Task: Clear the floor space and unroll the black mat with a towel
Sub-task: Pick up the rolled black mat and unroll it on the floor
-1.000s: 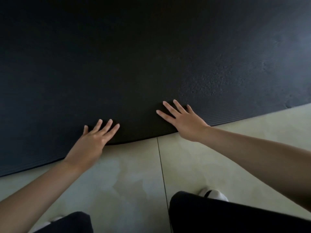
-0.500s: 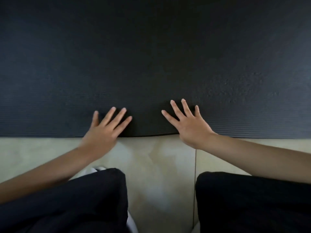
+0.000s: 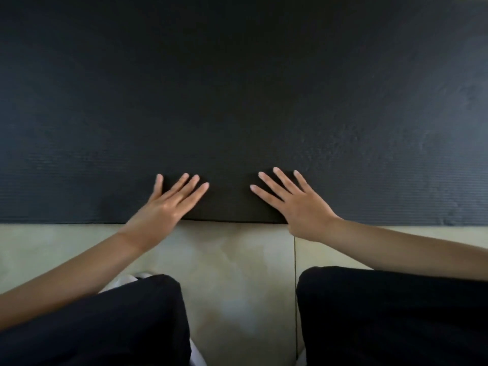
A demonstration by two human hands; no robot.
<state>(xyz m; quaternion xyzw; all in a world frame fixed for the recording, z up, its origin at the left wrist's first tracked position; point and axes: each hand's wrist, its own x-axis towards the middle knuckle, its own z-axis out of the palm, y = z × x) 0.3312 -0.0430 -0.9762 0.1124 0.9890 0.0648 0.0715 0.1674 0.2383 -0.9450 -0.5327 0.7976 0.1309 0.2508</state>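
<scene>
The black mat (image 3: 237,101) lies unrolled and flat on the floor, filling the upper half of the view, its near edge running straight across. My left hand (image 3: 166,207) rests palm down on that near edge, fingers spread and pointing up and right. My right hand (image 3: 293,204) lies flat on the same edge a short way to the right, fingers spread and pointing up and left. Neither hand holds anything. No towel is in view.
Pale tiled floor (image 3: 237,260) runs below the mat, with a tile joint under my right wrist. My two knees in black trousers (image 3: 383,313) fill the bottom corners, and a bit of white shoe (image 3: 126,280) shows by the left knee.
The view has swung so that the mat's edge now runs level instead of slanting. Both hands stay flat on the edge and have slid slightly closer together; my knees have come into view.
</scene>
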